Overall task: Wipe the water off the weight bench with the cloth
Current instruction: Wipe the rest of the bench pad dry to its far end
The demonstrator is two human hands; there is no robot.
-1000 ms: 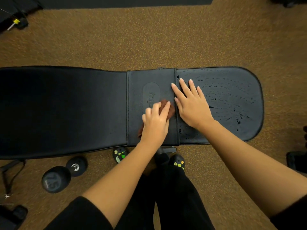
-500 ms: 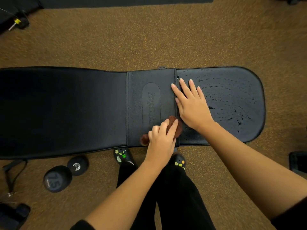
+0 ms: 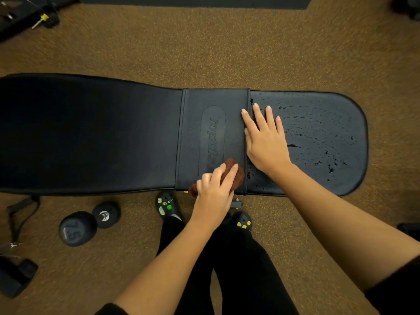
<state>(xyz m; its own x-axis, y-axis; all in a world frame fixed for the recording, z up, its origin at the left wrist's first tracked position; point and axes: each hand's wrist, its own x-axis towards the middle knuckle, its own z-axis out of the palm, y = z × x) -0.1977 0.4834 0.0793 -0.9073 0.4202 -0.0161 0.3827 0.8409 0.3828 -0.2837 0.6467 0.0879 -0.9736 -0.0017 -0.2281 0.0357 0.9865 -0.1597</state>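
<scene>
Near edge of weight bench (image 3: pixel 91 133): left hand (image 3: pixel 212 192) fingers curled on cloth (image 3: pixel 235 178); right hand (image 3: pixel 266 142) flat, fingers straight; pad left of them looks dry, water droplets (image 3: pixel 294 145) to their right not yet wiped

The weight bench (image 3: pixel 91 133) is black all over, with an oval logo embossed in the same black. The cloth (image 3: pixel 236 176) at its front edge is reddish brown. The floor (image 3: pixel 204 46) is brown, speckled with orange and yellow flecks. The dumbbell (image 3: pixel 77 228) is dark grey. The shoes (image 3: pixel 167 203) are black with green and yellow charms, and the trousers (image 3: pixel 238 269) are black.
</scene>
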